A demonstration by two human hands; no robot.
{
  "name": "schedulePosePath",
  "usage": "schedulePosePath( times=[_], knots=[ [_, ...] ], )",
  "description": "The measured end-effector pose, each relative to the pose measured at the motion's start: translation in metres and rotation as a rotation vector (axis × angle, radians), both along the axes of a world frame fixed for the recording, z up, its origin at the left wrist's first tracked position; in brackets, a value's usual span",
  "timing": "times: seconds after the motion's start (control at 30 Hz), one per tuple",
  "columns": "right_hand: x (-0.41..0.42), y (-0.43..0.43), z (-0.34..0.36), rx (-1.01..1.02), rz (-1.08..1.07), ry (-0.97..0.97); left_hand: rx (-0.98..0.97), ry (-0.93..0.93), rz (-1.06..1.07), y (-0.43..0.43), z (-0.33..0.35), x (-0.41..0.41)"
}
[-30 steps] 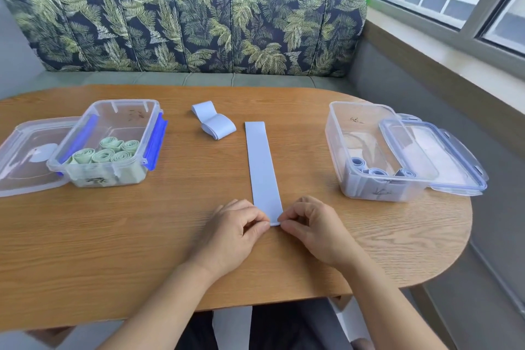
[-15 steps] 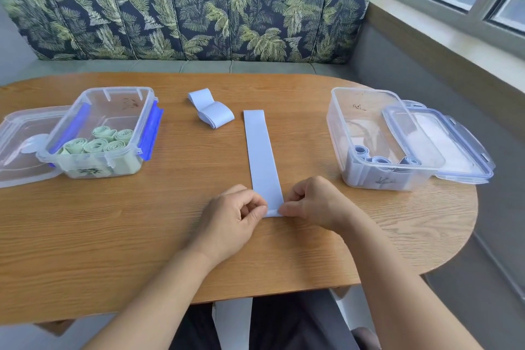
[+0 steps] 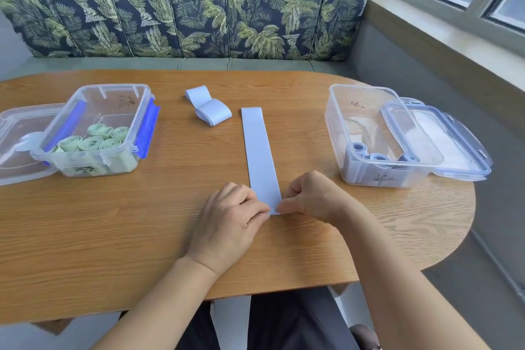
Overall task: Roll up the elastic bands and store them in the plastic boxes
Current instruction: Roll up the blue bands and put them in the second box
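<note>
A pale blue elastic band [image 3: 260, 150] lies flat and straight on the wooden table [image 3: 113, 221], running away from me. My left hand [image 3: 230, 221] and my right hand [image 3: 315, 196] pinch its near end from either side, fingers curled. A second pale blue band [image 3: 208, 105] lies loosely folded further back. The clear plastic box on the left [image 3: 93, 131] holds several green rolled bands. The clear box on the right [image 3: 366, 136] holds blue rolled bands [image 3: 377, 157] at its front.
The left box's lid [image 3: 14, 145] lies flat beside it at the table's left edge. The right box's lid [image 3: 443, 142] leans against that box near the table's right edge. A leaf-patterned bench back [image 3: 184, 6] stands behind the table. A window sill runs along the right.
Both hands stay at the band's near end, with the fingertips drawn closer together over it. The camera has tilted down slightly.
</note>
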State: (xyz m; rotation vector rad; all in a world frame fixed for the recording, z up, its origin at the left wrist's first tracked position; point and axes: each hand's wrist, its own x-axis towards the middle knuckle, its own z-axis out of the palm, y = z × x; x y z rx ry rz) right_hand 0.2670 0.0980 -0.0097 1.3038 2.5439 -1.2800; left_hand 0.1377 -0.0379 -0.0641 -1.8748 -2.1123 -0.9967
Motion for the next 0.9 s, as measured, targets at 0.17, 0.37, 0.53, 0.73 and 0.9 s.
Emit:
schedulePosePath(
  times=[0.17, 0.37, 0.53, 0.73, 0.9],
  knots=[
    [0.019, -0.007, -0.021, -0.033, -0.074, 0.335, -0.054, -0.055, 0.001, 0.001, -0.001, -0.002],
    [0.027, -0.02, -0.038, 0.179, -0.051, 0.431, -0.066, -0.074, 0.004, 0.002, -0.001, -0.003],
    [0.026, -0.022, -0.038, 0.278, -0.04, 0.378, -0.08, -0.091, 0.012, 0.001, 0.0, -0.002],
    [0.025, -0.024, -0.04, 0.373, -0.043, 0.329, -0.091, -0.095, 0.009, 0.002, 0.0, -0.002],
    [0.025, -0.021, -0.03, 0.249, -0.037, 0.26, -0.095, -0.101, -0.008, 0.003, 0.001, -0.002]
  ],
)
